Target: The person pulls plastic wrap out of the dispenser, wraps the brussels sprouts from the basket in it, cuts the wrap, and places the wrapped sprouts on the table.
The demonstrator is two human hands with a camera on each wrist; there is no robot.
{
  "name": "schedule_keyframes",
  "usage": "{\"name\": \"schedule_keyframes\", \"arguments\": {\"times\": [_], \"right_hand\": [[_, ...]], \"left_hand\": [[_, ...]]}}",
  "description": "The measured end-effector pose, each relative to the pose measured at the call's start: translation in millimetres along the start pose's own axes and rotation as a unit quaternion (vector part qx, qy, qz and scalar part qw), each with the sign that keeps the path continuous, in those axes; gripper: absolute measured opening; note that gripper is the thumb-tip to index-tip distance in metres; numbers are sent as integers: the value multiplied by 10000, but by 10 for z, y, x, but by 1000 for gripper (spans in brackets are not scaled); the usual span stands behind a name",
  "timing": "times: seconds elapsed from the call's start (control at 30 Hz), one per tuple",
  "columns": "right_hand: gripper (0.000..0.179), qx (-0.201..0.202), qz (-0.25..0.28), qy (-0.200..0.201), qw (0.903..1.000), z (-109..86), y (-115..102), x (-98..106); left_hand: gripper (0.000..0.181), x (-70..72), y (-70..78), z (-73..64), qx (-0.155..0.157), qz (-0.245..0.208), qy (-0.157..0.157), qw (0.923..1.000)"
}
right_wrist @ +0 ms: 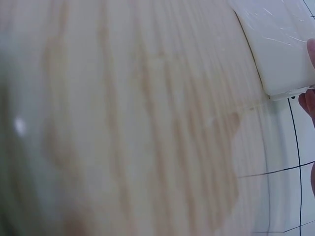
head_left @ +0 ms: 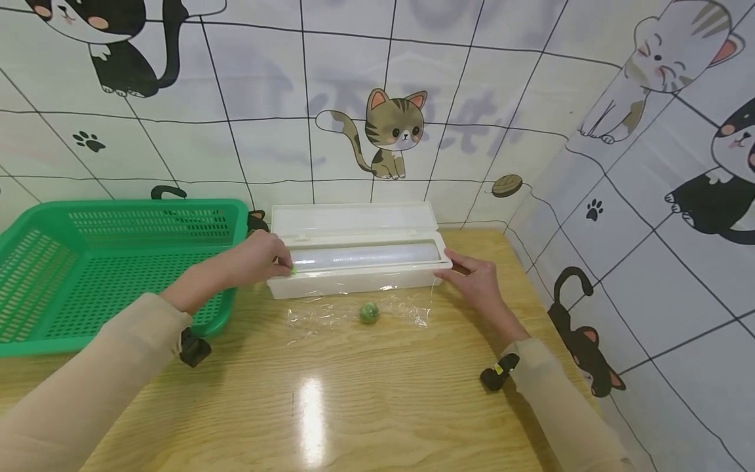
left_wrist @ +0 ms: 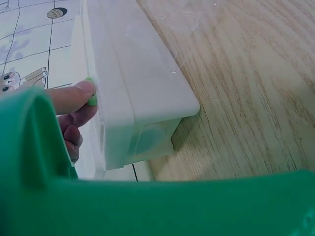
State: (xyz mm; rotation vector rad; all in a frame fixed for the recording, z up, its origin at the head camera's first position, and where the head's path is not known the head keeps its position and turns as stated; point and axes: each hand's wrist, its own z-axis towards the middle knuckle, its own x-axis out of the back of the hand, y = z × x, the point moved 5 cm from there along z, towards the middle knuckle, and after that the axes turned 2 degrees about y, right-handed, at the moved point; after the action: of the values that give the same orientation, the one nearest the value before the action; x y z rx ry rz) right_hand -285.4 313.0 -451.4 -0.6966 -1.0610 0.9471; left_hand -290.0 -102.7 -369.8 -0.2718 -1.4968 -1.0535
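A white cling film dispenser (head_left: 354, 280) lies on the table with its lid (head_left: 354, 219) raised at the back and a roll of clear film (head_left: 377, 254) inside. At its left end, my left hand (head_left: 259, 259) pinches a small green slider (left_wrist: 92, 91) between thumb and finger. My right hand (head_left: 474, 278) grips the dispenser's right end, thumb in front and fingers behind. From the front edge, a sheet of clear cling film (head_left: 330, 311) spreads over the table. A small round green thing (head_left: 369, 313) sits at the sheet.
To the left stands a green plastic basket (head_left: 159, 275), its rim close by my left forearm and large in the left wrist view. A wall covering with cartoon cats (head_left: 395, 134) rises behind and to the right of the wooden table (head_left: 383, 406).
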Motion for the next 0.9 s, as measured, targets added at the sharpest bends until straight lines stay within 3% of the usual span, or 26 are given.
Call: {"name": "schedule_keyframes", "arguments": {"times": [0.17, 0.4, 0.57, 0.73, 0.9], "right_hand": [[48, 109, 26, 116, 9999, 5, 18, 35], [48, 664, -143, 95, 9976, 14, -14, 42], [50, 635, -352, -85, 9973, 0, -69, 18], [47, 506, -1073, -85, 9929, -18, -166, 73], [47, 810, -1527, 102, 9849, -30, -355, 124]], "left_hand": [[9, 31, -66, -61, 118, -18, -103, 9999], [7, 67, -84, -98, 315, 10, -137, 9994], [3, 58, -89, -128, 567, -24, -173, 9982], [10, 53, -25, -128, 676, -246, 159, 9973], [13, 33, 26, -111, 743, -558, 497, 9944]]}}
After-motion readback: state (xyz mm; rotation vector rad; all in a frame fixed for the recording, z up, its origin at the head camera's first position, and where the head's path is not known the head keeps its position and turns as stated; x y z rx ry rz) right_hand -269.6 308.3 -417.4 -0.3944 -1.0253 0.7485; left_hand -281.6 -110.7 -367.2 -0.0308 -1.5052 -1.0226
